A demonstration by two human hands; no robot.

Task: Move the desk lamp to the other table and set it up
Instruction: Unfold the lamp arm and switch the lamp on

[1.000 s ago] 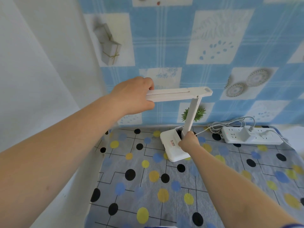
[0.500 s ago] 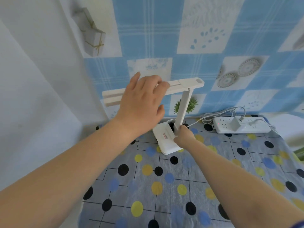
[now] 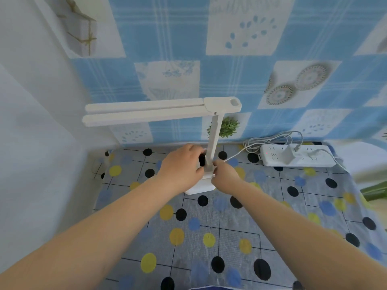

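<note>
A white desk lamp (image 3: 213,141) stands on the dotted tablecloth (image 3: 209,237) near the back wall. Its two-bar head (image 3: 144,113) reaches out level to the left from an upright stem. My left hand (image 3: 184,168) rests on the left side of the lamp base, fingers curled over it. My right hand (image 3: 225,174) grips the foot of the stem from the right. The base is mostly hidden under both hands; only its front edge (image 3: 199,190) shows. A white cable (image 3: 236,154) runs from the base to the right.
A white power strip (image 3: 314,159) with plugs and a coiled cable lies at the back right. The blue checked cloth (image 3: 251,59) hangs just behind the lamp. A white wall (image 3: 31,143) closes the left side. Something green (image 3: 374,192) pokes in at the right edge.
My left hand has let go of the lamp head and dropped onto the base. The head now sits level. My right hand stays at the stem's foot.
</note>
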